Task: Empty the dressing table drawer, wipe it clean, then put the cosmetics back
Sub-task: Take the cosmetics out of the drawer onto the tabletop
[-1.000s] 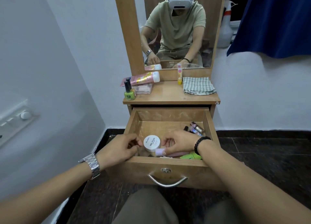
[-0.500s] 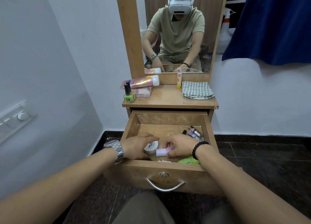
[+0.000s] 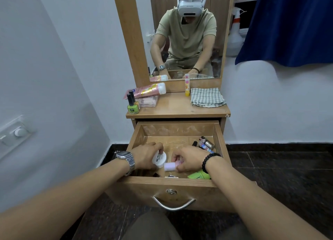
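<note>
— Where's the drawer?
— The drawer (image 3: 177, 183) stands pulled open at lower centre. Inside, the left hand (image 3: 146, 157) has its fingers wrapped round a white round tub (image 3: 159, 159); the right hand (image 3: 190, 158) pinches a small pink tube (image 3: 172, 166).
— Anything else?
— A green bottle (image 3: 199, 175) at the front right corner; a checked cloth (image 3: 207, 97) lies on the tabletop (image 3: 173, 108) above.

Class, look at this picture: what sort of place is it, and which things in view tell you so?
Probably a bedroom or dressing corner at home. A wooden dressing table with a tall mirror stands against the wall, nail polish bottles stand on its top, and its open drawer holds more cosmetics.
</note>
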